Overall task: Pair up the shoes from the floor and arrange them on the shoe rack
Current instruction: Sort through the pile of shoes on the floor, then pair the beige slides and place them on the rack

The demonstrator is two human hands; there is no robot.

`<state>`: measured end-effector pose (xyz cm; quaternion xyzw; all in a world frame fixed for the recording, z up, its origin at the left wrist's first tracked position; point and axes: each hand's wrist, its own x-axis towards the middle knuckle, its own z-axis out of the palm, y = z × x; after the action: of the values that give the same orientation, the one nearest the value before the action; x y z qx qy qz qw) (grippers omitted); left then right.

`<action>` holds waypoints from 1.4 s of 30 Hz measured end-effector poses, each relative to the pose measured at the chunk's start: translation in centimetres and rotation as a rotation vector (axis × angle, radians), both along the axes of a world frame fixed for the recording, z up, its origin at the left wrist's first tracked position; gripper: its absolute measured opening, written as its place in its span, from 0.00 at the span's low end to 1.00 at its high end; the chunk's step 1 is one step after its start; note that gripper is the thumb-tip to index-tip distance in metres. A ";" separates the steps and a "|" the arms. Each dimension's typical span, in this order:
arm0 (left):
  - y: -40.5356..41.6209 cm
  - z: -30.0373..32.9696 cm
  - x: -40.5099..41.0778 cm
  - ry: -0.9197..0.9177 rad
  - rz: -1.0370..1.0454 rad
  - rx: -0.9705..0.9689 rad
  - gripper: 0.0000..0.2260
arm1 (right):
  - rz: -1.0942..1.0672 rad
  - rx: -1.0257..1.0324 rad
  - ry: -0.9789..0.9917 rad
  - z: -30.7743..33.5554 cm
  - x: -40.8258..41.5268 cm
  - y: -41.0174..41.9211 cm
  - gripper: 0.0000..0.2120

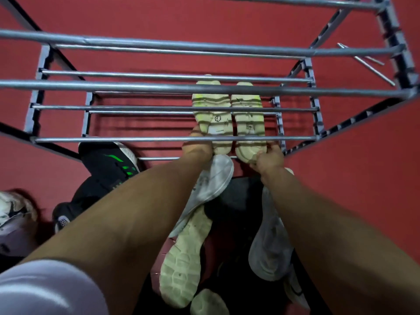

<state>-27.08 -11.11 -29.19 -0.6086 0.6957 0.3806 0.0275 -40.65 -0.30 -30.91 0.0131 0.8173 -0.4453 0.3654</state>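
Reaching through the shoe rack (172,139), we clasp a pair of pale shoes — left hand (197,148) gripping the left shoe (212,114), right hand (269,158) the right shoe (248,123) — side by side on a low shelf.

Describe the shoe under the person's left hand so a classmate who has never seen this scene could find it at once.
Start at the grey metal shoe rack against the red floor and look through its bars to a low shelf on the right side. Two pale shoes lie there side by side, soles up. The left shoe, at the left hand, alone bears a small round logo mid-sole.
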 end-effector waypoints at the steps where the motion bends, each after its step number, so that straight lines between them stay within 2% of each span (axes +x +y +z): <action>1: 0.4 0.0 -0.1 -0.019 -0.044 0.008 0.12 | 0.034 0.023 0.000 -0.1 0.1 0.0 0.15; 3: 1.0 0.3 0.2 -0.014 -0.007 0.076 0.11 | 0.059 0.049 -0.002 -0.3 0.2 0.0 0.14; 8: 0.1 -0.2 0.6 0.142 0.132 0.187 0.12 | 0.080 0.148 0.108 1.9 1.7 -0.3 0.18; 12: -0.5 -1.0 0.7 0.198 0.130 0.243 0.15 | 0.041 0.152 0.189 2.8 2.4 -0.1 0.16; 15: -0.6 -1.0 0.9 0.171 0.100 0.256 0.14 | 0.051 0.161 0.200 3.1 2.5 0.1 0.18; 19: 0.3 0.1 0.8 0.089 0.020 0.255 0.19 | 0.127 0.205 0.224 4.2 2.6 0.4 0.19; 22: 1.3 1.0 0.9 0.058 -0.007 0.254 0.19 | 0.283 0.316 0.396 4.9 4.0 1.0 0.21; 24: 2.3 0.7 1.6 0.026 -0.015 0.164 0.20 | 0.340 0.371 0.540 5.3 6.4 1.6 0.24; 25: 3.4 1.1 2.3 0.042 -0.008 0.099 0.22 | 0.345 0.362 0.547 5.6 7.9 1.9 0.24; 27: 6.4 1.3 4.1 0.083 -0.048 -0.063 0.19 | 0.380 0.365 0.414 6.0 10.4 2.4 0.21; 30: 9.4 1.2 6.9 0.023 -0.349 -0.057 0.18 | 0.422 0.451 0.195 6.6 12.2 3.7 0.19; 32: 9.4 1.0 7.9 -0.039 -0.426 0.018 0.19 | 0.477 0.517 0.196 7.1 13.0 5.0 0.19; 37: 10.6 2.0 10.4 -0.076 -0.387 0.101 0.18 | 0.670 0.672 0.361 7.9 14.8 6.9 0.20; 40: 10.2 2.3 11.2 -0.016 -0.312 -0.037 0.16 | 0.732 0.580 0.641 8.2 12.5 5.5 0.19; 42: 9.2 2.3 11.0 0.028 -0.251 -0.174 0.16 | 0.789 0.540 0.746 8.1 10.6 4.4 0.17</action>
<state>-16.06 -1.92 -26.91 -0.5115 0.7970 0.3211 0.0124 -30.04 4.08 -22.78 -0.3558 0.9175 -0.0276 0.1754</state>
